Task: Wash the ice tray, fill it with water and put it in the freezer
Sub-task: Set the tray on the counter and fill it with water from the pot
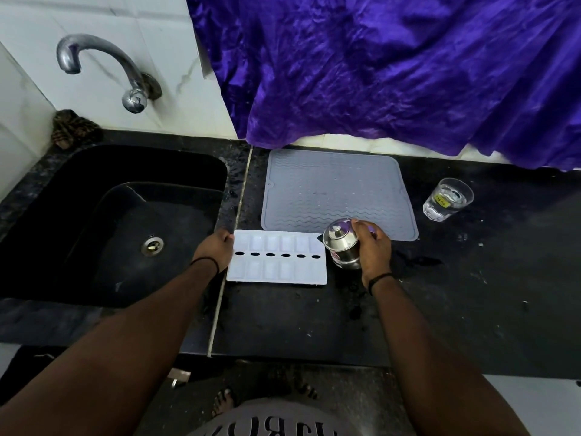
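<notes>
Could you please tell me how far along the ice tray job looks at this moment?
Washing looks finished: the white plastic ice tray lies on the black stone counter, out of the black sink. Filling is in hand: the left hand holds the tray's end while the right hand tilts a small steel jug at its corner. How full the cells are is unclear. The freezer step remains.

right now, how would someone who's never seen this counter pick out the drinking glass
Start at the grey ribbed silicone drying mat on the black stone counter. Just off its right edge stands a short clear drinking glass holding water. It alone is see-through and bears a yellow sticker.
</notes>
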Action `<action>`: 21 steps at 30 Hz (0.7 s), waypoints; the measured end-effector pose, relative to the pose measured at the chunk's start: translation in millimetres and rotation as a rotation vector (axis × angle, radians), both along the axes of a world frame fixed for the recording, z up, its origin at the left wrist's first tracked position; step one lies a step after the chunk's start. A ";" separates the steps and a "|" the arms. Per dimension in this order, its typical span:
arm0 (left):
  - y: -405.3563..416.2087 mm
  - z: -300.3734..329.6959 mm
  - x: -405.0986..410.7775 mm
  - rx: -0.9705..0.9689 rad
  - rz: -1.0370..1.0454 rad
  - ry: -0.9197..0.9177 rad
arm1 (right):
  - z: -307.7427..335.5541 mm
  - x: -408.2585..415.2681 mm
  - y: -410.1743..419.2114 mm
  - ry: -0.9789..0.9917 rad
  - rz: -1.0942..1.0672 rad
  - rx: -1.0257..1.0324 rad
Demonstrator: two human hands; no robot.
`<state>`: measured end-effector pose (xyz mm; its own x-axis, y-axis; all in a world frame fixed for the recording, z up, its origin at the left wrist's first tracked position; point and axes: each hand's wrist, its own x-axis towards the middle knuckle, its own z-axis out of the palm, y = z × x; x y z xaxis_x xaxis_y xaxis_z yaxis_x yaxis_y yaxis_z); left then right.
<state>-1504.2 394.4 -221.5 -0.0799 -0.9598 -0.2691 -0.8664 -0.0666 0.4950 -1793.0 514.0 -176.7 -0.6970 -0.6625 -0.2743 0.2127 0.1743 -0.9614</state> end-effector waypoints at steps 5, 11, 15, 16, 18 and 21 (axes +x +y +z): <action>0.9 0.5 -0.1 0.004 0.000 -0.009 | 0.2 0.8 0.3 0.002 0.006 -0.003; 0.7 1.1 -0.3 -0.002 -0.006 -0.013 | 0.6 0.9 0.8 0.004 -0.002 -0.008; 0.6 1.2 -0.2 0.005 -0.002 -0.001 | -0.1 0.9 0.8 -0.002 -0.004 -0.003; 0.6 1.3 -0.1 0.009 0.002 0.005 | -0.2 1.2 0.7 -0.011 -0.012 -0.005; 0.7 1.4 0.1 0.013 0.003 0.017 | 0.1 1.7 0.7 -0.023 -0.021 -0.002; 1.1 1.7 0.5 0.015 -0.002 0.017 | -0.3 1.8 1.3 -0.021 -0.017 -0.003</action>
